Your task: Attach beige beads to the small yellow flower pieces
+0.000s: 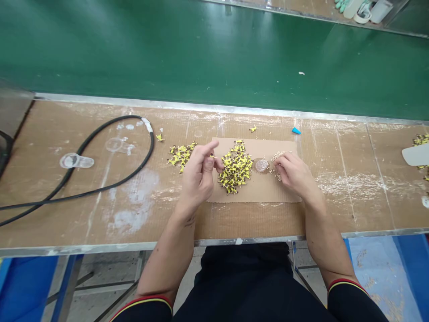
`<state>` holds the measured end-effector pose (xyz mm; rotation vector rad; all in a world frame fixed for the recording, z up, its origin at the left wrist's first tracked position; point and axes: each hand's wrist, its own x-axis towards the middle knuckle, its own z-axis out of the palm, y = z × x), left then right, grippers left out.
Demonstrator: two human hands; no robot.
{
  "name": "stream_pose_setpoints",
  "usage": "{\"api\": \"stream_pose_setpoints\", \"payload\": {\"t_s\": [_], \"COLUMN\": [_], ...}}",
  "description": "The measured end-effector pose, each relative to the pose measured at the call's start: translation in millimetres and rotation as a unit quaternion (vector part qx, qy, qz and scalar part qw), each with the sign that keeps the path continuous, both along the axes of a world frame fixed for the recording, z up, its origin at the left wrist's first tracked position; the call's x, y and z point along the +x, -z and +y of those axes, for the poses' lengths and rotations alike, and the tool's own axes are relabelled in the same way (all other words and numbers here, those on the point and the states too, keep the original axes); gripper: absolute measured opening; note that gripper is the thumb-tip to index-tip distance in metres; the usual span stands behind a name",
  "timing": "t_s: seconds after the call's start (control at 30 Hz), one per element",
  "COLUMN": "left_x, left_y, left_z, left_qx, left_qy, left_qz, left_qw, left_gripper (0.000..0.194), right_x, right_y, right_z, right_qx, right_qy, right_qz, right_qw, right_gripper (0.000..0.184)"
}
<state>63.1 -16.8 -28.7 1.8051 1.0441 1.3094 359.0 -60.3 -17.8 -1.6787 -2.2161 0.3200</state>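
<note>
My left hand (200, 172) pinches a small yellow figure (212, 156) between thumb and fingers, above the left edge of a cardboard sheet (261, 194) on a cardboard-covered counter (251, 223). My right hand (295, 174) reaches in from the sheet's right edge, fingertips at a scatter of tiny cream pieces (279, 155); whether they are closed on one, I cannot tell.

Between my hands, a heap of yellow figures (235, 167) with dark ends covers the sheet's left half, near a clear shallow dish (261, 165) just left of the cream pieces. A smaller yellow pile (181, 155) lies on the counter, left of the sheet. A blue cap (296, 130) sits beyond the sheet's far right corner. Toward the counter's left end, a black cable (100, 190) loops beneath a clear plastic scoop (76, 161). Past the counter's far edge stretches a green surface (214, 53); more yellow figures (420, 139) lie at the right end, partly behind a white object (417, 155).
</note>
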Motion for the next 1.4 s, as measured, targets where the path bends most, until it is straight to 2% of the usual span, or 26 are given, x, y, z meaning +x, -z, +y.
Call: {"api": "stream_pose_setpoints", "payload": {"t_s": [0.1,0.2,0.3,0.4,0.53,0.7,0.87,0.93,1.1,1.23,1.4], "left_x": [11,25,37,47,52,53,51,50,50,54,57], "left_y": [-3.0,-7.8,-8.9,-6.7,-7.0,-10.1,-10.0,-9.6,-5.6,-4.0,-7.5], "left_z": [-8,-20,-34,-44,-50,-48,-45,-44,-45,-47,-46], "left_qx": [-0.089,-0.19,-0.272,-0.315,-0.309,-0.267,-0.22,-0.205,-0.218,-0.261,-0.289], "left_qy": [0.084,0.179,0.263,0.306,0.305,0.277,0.281,0.294,0.299,0.285,0.264], "left_qz": [-0.092,-0.14,-0.167,-0.178,-0.149,-0.132,-0.135,-0.123,-0.117,-0.14,-0.146], "left_qw": [0.988,0.955,0.91,0.881,0.888,0.914,0.924,0.925,0.922,0.912,0.909], "left_gripper": [0.028,0.029,0.031,0.033,0.036,0.035,0.036,0.035,0.038,0.043,0.049], "right_x": [2,-2,-14,-30,-43,-49,-51,-51,-52,-51,-51], "right_y": [-3.9,-5.0,-7.6,-11.2,-11.5,-10.2,-11.7,-12.7,-15.0,-15.7,-15.8], "right_z": [-7,-16,-22,-26,-28,-31,-27,-26,-26,-26,-24], "right_qx": [0.044,0.082,0.096,0.093,0.11,0.125,0.113,0.112,0.132,0.17,0.23], "right_qy": [0.018,0.024,0.008,-0.028,-0.075,-0.063,-0.146,-0.155,-0.139,-0.146,-0.168], "right_qz": [0.159,0.278,0.305,0.296,0.341,0.36,0.404,0.408,0.372,0.294,0.208], "right_qw": [0.986,0.957,0.948,0.95,0.931,0.922,0.896,0.893,0.908,0.929,0.936], "right_gripper": [0.016,0.011,0.017,0.016,0.017,0.018,0.03,0.028,0.018,0.02,0.019]}}
